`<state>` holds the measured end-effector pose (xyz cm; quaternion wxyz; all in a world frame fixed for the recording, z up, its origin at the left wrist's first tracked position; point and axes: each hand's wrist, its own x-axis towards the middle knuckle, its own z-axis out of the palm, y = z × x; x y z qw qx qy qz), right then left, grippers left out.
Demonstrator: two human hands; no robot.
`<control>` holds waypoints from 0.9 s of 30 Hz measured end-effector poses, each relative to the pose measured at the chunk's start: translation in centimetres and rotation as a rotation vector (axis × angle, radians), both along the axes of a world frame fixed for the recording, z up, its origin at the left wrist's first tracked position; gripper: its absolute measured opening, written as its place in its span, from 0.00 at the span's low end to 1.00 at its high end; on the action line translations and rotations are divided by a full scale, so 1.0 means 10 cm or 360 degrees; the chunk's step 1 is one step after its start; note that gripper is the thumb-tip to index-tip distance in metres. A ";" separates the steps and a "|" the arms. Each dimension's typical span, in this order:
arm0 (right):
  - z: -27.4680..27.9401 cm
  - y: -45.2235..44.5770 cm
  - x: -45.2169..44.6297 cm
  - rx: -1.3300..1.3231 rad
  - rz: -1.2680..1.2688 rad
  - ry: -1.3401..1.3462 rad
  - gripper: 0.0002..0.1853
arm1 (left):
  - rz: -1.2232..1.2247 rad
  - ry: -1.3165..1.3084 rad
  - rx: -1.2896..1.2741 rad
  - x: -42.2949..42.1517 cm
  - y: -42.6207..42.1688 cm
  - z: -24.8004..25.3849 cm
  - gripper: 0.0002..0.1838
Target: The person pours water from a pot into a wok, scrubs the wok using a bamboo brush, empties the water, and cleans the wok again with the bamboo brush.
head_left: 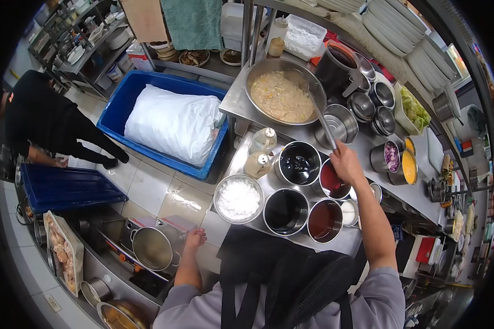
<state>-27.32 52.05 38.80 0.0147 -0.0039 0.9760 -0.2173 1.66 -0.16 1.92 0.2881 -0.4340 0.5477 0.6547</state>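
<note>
My right hand (pixel 343 162) is closed round the handle of a long metal ladle (pixel 323 122), whose far end rests in a large steel bowl (pixel 250 82) of pale, chunky mixture. My left hand (pixel 195 239) is held low at the left with its fingers curled, beside a steel pot (pixel 152 248) of cloudy liquid; whether anything is in it is too small to tell. Between my arms stand a bowl of white powder (pixel 239 198), pots of dark liquid (pixel 286 211) and pots of red-brown sauce (pixel 325 220).
A blue tub (pixel 203 171) holding a white bag stands on the floor ahead. At the left a person in dark clothes (pixel 38 109) bends by a blue lid (pixel 68 186). Metal bowls (pixel 361 104) and stacked plates (pixel 392 27) are at the right.
</note>
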 end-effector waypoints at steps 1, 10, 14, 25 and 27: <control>-0.01 0.00 0.03 -0.0155 0.0025 -0.0065 0.12 | 0.0021 0.0029 0.0012 0.03 0.00 0.00 0.11; 0.44 0.16 0.35 -0.1535 -0.0294 -0.0622 0.18 | 0.0142 0.0047 -0.0060 0.54 0.31 0.48 0.06; 0.33 0.15 0.57 -0.0905 -0.0114 -0.0265 0.30 | 0.0197 0.0125 -0.0113 0.81 0.19 0.66 0.04; -0.18 -0.20 0.55 0.0048 0.0222 0.0229 0.26 | 0.0091 0.0460 -0.0391 0.44 -0.65 0.32 0.11; -0.19 -0.34 0.56 0.0222 0.0100 0.0260 0.29 | 0.0180 0.0470 -0.0410 0.39 -0.83 0.43 0.11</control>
